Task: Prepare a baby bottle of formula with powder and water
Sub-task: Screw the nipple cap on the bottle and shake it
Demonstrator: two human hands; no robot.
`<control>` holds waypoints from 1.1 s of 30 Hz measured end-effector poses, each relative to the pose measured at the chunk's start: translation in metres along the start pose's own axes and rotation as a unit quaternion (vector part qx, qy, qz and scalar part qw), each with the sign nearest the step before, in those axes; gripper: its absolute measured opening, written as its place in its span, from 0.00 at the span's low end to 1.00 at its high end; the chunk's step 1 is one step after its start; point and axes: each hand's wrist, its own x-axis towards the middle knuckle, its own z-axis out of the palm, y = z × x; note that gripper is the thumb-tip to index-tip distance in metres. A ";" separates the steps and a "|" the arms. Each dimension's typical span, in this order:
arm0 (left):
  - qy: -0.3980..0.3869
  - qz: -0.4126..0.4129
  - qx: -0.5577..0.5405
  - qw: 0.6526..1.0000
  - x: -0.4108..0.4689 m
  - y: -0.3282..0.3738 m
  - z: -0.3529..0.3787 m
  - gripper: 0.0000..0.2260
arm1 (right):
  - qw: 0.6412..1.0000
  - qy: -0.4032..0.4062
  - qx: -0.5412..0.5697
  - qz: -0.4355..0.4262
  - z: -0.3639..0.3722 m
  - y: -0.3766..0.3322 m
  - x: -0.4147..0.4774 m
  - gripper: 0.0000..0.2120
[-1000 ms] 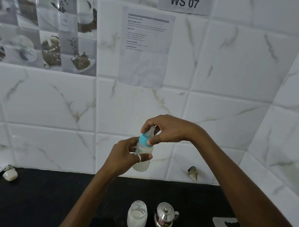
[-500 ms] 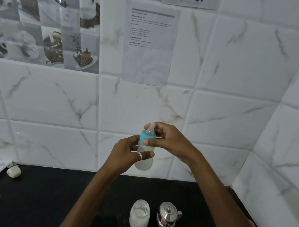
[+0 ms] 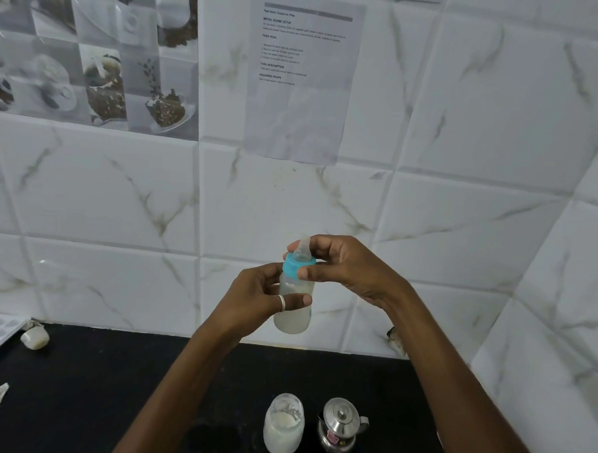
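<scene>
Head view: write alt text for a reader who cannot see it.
A person's left hand grips a milky baby bottle above a black counter, while the right hand pinches its blue collar. Below stand a powder jar and a steel jug.

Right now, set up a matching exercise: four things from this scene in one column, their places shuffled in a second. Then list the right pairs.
1. baby bottle
2. jar of white powder
3. steel lidded pot
4. printed sheet

A. on the tiled wall
B. on the black counter, right of its neighbour
C. off the counter, left hand round its body, right hand at its blue collar
D. on the black counter, left of its neighbour

Pairs: 1-C, 2-D, 3-B, 4-A.
</scene>
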 end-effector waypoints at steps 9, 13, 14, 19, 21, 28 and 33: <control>0.021 0.003 0.013 1.000 0.006 -0.002 0.004 0.20 | 0.997 0.075 -0.013 -0.007 0.006 0.010 0.000 0.18; 0.030 -0.001 0.007 1.000 0.006 -0.001 0.007 0.18 | 0.992 0.123 0.002 -0.002 0.015 0.016 -0.002 0.18; 0.034 -0.001 0.007 0.999 0.005 0.000 0.008 0.19 | 0.991 0.135 0.000 -0.002 0.018 0.017 -0.003 0.19; 0.042 -0.003 0.020 0.999 0.003 0.001 0.010 0.21 | 0.980 0.192 -0.054 0.006 0.029 0.016 -0.005 0.21; 0.046 -0.002 0.030 0.998 0.001 0.001 0.011 0.21 | 0.975 0.207 -0.080 0.006 0.032 0.016 -0.005 0.21; 0.050 -0.006 0.046 0.998 0.000 -0.001 0.013 0.20 | 0.971 0.197 -0.134 0.013 0.029 0.012 -0.004 0.18; 0.035 -0.006 0.053 0.998 0.002 0.000 0.010 0.22 | 0.982 0.133 -0.134 0.005 0.014 0.005 -0.003 0.20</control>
